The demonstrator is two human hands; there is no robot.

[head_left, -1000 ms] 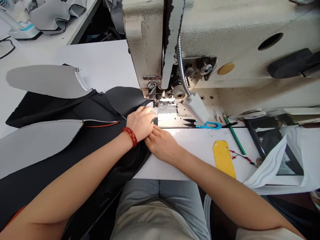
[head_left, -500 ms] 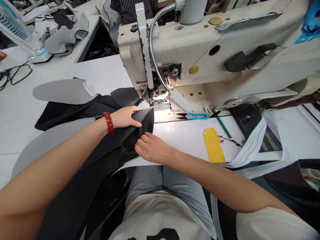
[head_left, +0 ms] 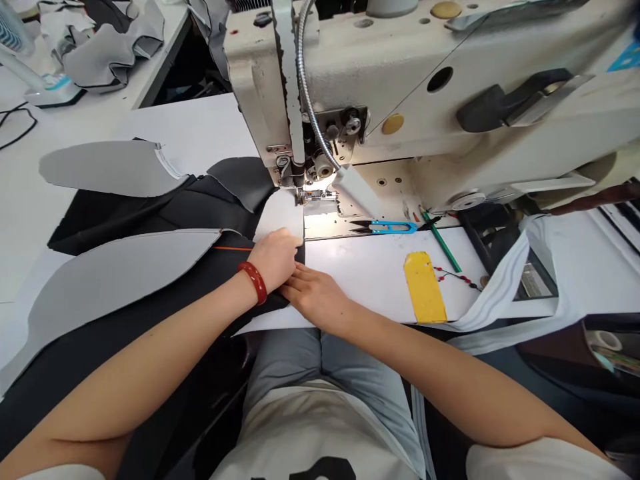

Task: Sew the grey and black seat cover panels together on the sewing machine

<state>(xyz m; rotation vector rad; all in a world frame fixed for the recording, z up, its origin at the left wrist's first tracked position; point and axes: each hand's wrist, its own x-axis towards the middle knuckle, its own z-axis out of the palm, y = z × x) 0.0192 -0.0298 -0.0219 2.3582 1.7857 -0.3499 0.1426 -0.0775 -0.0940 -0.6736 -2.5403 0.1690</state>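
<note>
Black fabric (head_left: 165, 333) with grey curved panels (head_left: 120, 273) lies to the left of the sewing machine's needle area (head_left: 305, 193). My left hand (head_left: 277, 257), a red bangle on its wrist, is closed on the fabric's right end just in front of the presser foot. My right hand (head_left: 315, 297) meets it there, its fingers closed at the fabric edge; the fingertips of both hands are partly hidden. A light grey piece (head_left: 277, 213) shows between my left hand and the foot. An orange line (head_left: 233, 249) runs along the black fabric by my left wrist.
Blue thread snips (head_left: 390, 227) and a green pencil (head_left: 443, 243) lie right of the needle. Nearer me are a yellow tag (head_left: 425, 287) and white strips (head_left: 500, 287). The machine's arm (head_left: 390, 80) spans the back. Grey fabric pieces (head_left: 110, 57) lie on the far-left table.
My left hand has moved down and right, closer to my right hand. The fabric's folded dark corner has been turned, and a light grey piece now shows by the presser foot. The view has shifted.
</note>
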